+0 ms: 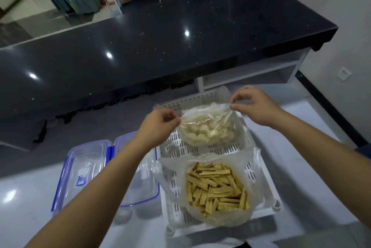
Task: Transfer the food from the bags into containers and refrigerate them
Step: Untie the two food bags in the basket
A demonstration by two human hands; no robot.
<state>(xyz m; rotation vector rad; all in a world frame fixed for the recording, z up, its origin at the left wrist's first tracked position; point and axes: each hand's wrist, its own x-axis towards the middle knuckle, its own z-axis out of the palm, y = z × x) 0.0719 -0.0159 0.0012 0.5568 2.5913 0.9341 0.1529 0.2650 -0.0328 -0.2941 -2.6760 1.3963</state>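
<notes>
Both hands pinch the mouth of the far bag (pixel 208 127), a clear one full of pale round pieces. The left hand (pixel 158 125) grips the left edge of the opening between thumb and curled fingers; the right hand (pixel 255 105) pinches the right edge, slightly farther off and higher. The plastic is stretched taut between them, and the bag hangs or rests (hard to tell which) over the far half of the white slotted basket (pixel 259 175).

Below the hands, nearer the person, a second bag (pixel 216 189) lies open in the same basket, holding yellowish sticks of food. Its loose rim is spread wide, with no hand on it.

Under and to the left of the left forearm lie two clear containers (pixel 86 171) with blue clips, side by side on the pale table (pixel 26 197), just beside the basket. The nearer one is partly hidden by the arm.

Beyond both hands runs a long black counter (pixel 160 42).
</notes>
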